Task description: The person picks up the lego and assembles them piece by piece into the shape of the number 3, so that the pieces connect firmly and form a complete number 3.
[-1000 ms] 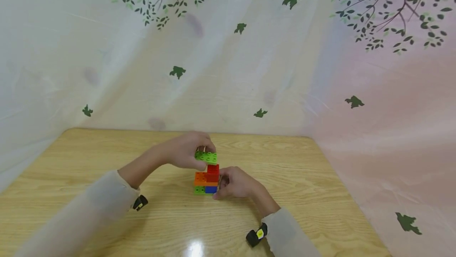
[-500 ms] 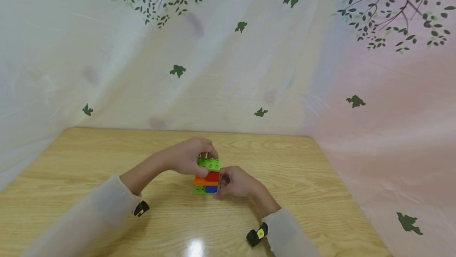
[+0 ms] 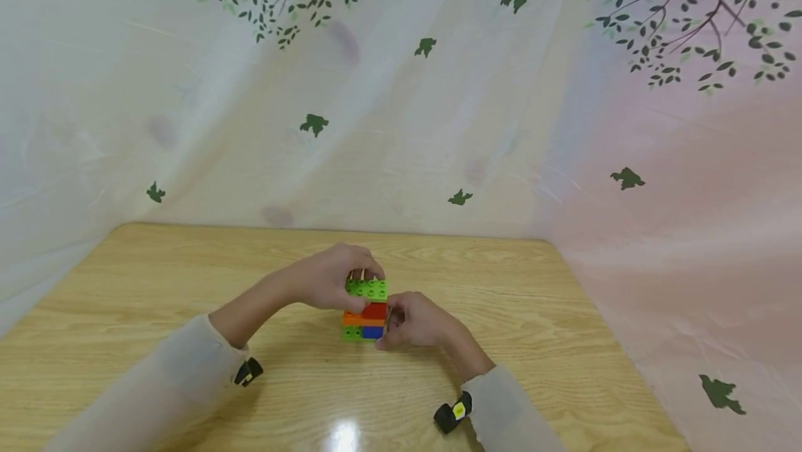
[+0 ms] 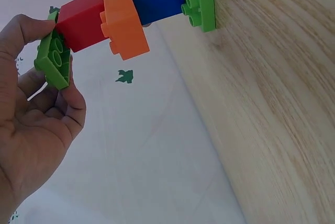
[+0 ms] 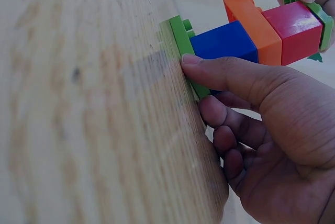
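A stack of toy building bricks stands on the table, mid-frame in the head view. From the bottom up come a thin green brick (image 5: pixel 180 35), a blue brick (image 5: pixel 225 42), an orange brick (image 4: pixel 125 22) and a red brick (image 4: pixel 81 20). My left hand (image 3: pixel 332 276) pinches a second thin green brick (image 3: pixel 370 290) between thumb and fingers, on top of the red one and overhanging it to the left. My right hand (image 3: pixel 418 322) holds the stack's base from the right, thumb on the edge of the bottom green brick. Its other fingertips are partly hidden.
The wooden table (image 3: pixel 301 396) ends at a pale cloth backdrop (image 3: pixel 388 159) printed with leaves and branches. A black wrist device (image 3: pixel 248 372) hangs below the left sleeve (image 3: pixel 163 368), and another black device (image 3: pixel 452 414) is by the right sleeve (image 3: pixel 507 410).
My left hand has brought the upper green brick down and slightly right, from above the red brick onto it. The right hand has stayed at the base.
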Available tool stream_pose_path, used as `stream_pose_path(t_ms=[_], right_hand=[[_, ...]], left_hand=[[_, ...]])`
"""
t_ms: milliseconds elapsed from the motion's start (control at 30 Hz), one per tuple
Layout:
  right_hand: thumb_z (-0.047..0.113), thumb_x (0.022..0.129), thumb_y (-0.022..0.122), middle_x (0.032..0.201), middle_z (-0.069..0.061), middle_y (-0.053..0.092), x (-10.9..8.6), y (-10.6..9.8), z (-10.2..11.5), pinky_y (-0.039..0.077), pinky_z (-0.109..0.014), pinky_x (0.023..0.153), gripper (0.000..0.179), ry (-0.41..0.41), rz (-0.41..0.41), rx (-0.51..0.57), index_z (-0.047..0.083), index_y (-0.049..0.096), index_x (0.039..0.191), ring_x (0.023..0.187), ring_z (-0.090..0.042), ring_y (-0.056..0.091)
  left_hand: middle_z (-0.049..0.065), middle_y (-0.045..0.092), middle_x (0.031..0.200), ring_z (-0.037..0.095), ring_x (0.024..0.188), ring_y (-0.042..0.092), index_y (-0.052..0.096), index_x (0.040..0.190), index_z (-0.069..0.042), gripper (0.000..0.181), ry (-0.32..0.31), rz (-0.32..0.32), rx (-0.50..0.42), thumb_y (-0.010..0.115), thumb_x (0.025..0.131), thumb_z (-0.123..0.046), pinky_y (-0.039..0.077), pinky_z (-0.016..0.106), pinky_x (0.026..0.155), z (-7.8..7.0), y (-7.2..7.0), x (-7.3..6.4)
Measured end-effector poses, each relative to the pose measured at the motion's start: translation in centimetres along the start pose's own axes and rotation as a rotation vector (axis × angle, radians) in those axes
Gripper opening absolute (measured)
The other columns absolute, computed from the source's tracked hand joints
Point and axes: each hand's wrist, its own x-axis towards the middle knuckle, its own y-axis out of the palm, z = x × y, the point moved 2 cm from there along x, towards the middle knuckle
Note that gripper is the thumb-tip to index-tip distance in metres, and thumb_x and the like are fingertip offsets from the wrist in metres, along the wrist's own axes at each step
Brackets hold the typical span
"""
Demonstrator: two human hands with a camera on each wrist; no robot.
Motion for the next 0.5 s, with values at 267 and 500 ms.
stream_pose_path(t_ms=[267, 500], right_hand=[[0.014, 0.080, 0.089, 0.076, 0.003, 0.063, 0.05, -0.01, 0.12, 0.044, -0.023, 0.059, 0.033, -0.011, 0.003, 0.012, 0.020, 0.074, 0.109, 0.066, -0.009, 0.053], [0.015, 0.081, 0.088, 0.076, 0.004, 0.064, 0.11, -0.02, 0.06, 0.044, -0.022, 0.059, 0.034, -0.012, 0.005, 0.001, 0.020, 0.073, 0.111, 0.066, -0.009, 0.054]], left_hand=[[-0.007, 0.061, 0.089, 0.012, 0.080, 0.054, 0.067, 0.112, -0.013, 0.031, 0.005, -0.024, -0.041, 0.078, 0.083, -0.014, 0.051, 0.027, 0.069, -0.21, -0.14, -0.24], [-0.008, 0.062, 0.090, 0.012, 0.080, 0.054, 0.068, 0.112, -0.014, 0.029, 0.008, -0.027, -0.047, 0.080, 0.085, -0.015, 0.052, 0.027, 0.069, 0.02, -0.05, -0.37]])
